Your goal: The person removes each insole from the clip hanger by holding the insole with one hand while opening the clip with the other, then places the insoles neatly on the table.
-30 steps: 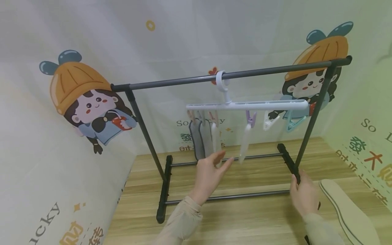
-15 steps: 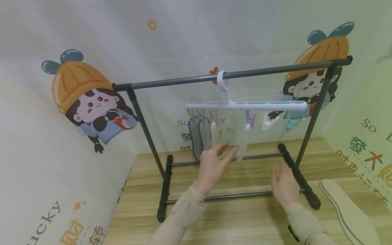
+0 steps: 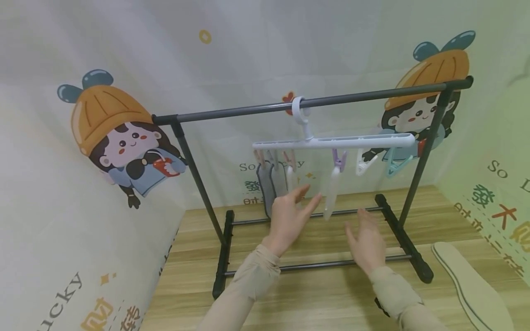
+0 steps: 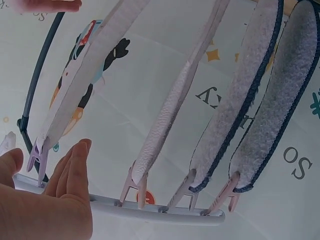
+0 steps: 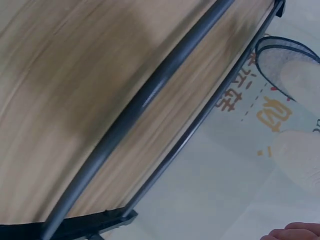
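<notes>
A white clip hanger (image 3: 356, 141) hooks over the rack's top bar. From its left clips hang two grey fuzzy insoles with dark edging (image 4: 275, 110), then a pale insole (image 4: 167, 115). A purple clip (image 3: 339, 158) holds another pale insole (image 3: 331, 193). My left hand (image 3: 285, 218) is raised between the pale insoles, thumb and fingers spread, nothing gripped. In the left wrist view its fingers overlap the hanger bar's outline; contact cannot be told. My right hand (image 3: 367, 241) is right of the purple-clipped insole, fingers extended and holding nothing; only its fingertips show in the right wrist view.
The dark metal rack (image 3: 248, 109) stands on a wood-patterned surface (image 3: 314, 299), with low crossbars. A white clip (image 3: 365, 163) and a teal clip (image 3: 397, 164) hang without insoles. A beige insole (image 3: 472, 285) lies at the right. Printed cloth (image 3: 232, 59) forms the backdrop.
My right hand has let go of the rack's right foot and moved left toward the hanging pale insole. My left hand has risen slightly and shifted a little right.
</notes>
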Tool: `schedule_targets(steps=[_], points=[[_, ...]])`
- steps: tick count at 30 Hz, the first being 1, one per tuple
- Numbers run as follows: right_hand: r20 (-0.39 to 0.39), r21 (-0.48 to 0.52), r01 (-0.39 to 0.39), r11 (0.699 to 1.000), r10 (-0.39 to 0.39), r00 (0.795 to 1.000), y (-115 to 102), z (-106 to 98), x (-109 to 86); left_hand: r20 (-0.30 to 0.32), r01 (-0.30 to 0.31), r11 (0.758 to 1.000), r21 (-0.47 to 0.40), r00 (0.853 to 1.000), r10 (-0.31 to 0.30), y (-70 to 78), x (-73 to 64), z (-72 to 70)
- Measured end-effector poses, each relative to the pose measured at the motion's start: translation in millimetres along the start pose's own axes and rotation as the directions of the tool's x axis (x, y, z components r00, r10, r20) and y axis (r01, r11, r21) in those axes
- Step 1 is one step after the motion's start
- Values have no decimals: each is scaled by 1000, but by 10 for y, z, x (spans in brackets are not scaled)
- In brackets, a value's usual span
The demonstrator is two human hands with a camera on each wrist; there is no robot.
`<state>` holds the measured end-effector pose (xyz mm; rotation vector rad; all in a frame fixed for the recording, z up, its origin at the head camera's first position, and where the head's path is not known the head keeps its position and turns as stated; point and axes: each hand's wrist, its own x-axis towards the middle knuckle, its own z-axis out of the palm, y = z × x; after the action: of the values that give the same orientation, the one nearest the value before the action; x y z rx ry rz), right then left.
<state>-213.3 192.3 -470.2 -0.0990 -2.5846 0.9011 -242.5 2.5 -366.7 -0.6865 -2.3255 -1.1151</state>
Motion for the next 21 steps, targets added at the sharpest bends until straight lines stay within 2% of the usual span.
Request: schedule_targets(steps=[6, 11, 21], points=[[-11, 7, 48, 999, -48, 999, -101, 47, 45, 28, 13, 1000, 9, 1000, -14, 7, 52, 30], [-16, -8, 86, 996, -86, 996, -154, 74, 68, 14, -19, 999, 40, 1000, 18, 23, 96, 46], [-6, -15, 109, 994, -109, 994, -235, 101, 100, -4, -34, 996, 78, 999, 34, 81, 162, 86]])
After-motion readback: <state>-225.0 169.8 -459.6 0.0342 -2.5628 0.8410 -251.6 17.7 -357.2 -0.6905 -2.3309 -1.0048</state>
